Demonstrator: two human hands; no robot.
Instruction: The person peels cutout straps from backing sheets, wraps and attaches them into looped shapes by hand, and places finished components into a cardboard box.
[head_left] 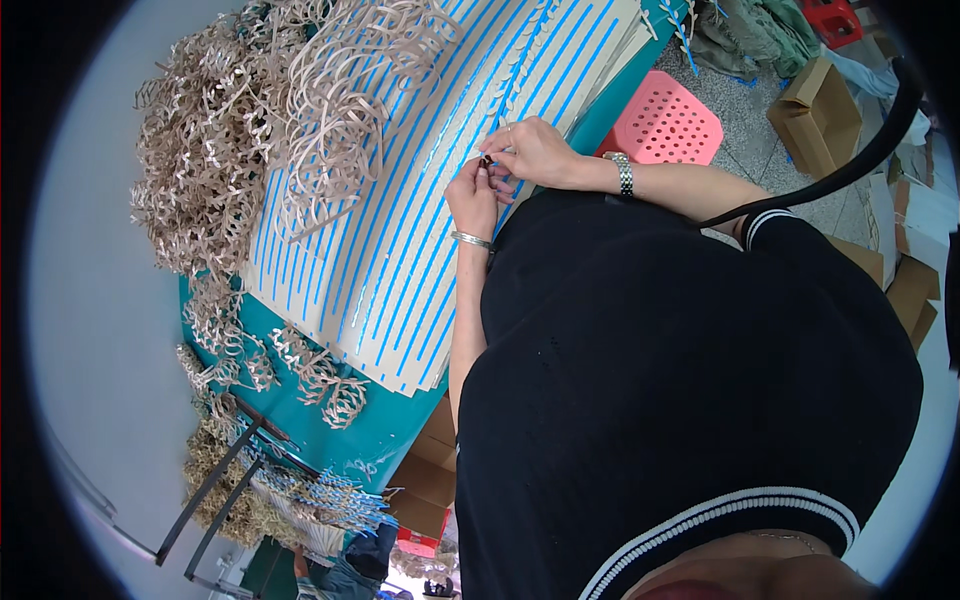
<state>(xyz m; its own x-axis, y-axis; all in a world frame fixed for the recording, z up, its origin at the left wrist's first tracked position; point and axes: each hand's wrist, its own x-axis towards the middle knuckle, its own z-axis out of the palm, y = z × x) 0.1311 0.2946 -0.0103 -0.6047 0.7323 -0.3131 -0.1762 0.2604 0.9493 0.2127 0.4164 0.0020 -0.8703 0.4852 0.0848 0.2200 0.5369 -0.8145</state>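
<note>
A small dark piece [486, 161] sits between my fingertips, just in front of my body and above the near edge of the paper. It is too tiny for me to tell what it is or whether anything is joined to it. My left hand [474, 200] has thumb and finger pinched together on it; my right hand [540, 155] curls in from the other side, fingertips meeting the same spot, though I cannot tell whether they clamp it too or only steady it.

I judge it very light, and easy to lose if I loosen up, so a firm pinch with the tips of thumb and forefinger suits it best, with the other hand free to turn it.

Just beyond my knuckles a leafy strip [516, 72] lies along the blue-striped sheets [400, 262]. It looks thin and springy; I would take it by the stem, since the leaves could crease or tear.

My bracelet [470, 239] and watch [625, 176] sit close to the work. Further off, loose curled ribbons [345, 110] lie over the sheets beside a heap of leafy strands [200, 140], all likely soft and quick to tangle. The teal tabletop [395, 425] runs underneath, and a pink stool [668, 118] stands past my right forearm.
</note>
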